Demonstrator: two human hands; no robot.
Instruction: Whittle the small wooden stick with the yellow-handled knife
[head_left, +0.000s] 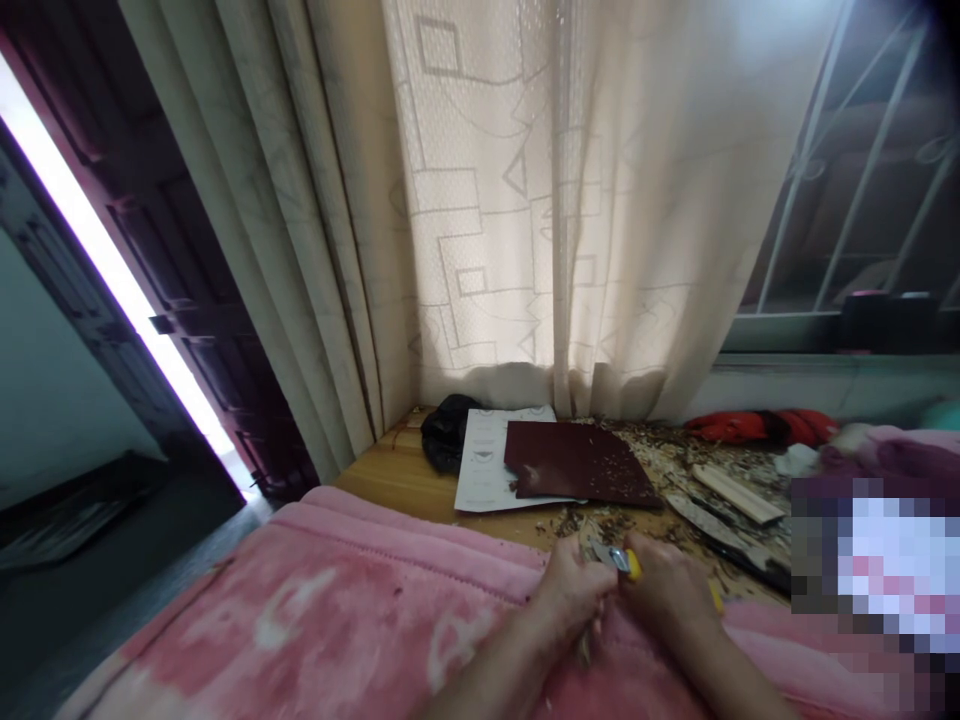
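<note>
Yellow-handled steel hand tool (628,563) held in both hands, just over pink fleece blanket (300,600), close to the worktop edge. Left to right: left hand (568,590) grip clenched on the steel end; right hand (666,588) grip clenched on the yellow handle. On pale wooden worktop (390,480): black plastic bag (446,432), white printed paper sheet (487,470), dark red sandpaper sheet (577,462), loose wood shavings (637,440), long flat steel blade (709,530), pale wooden strip (727,493), red cloth (757,427).
</note>
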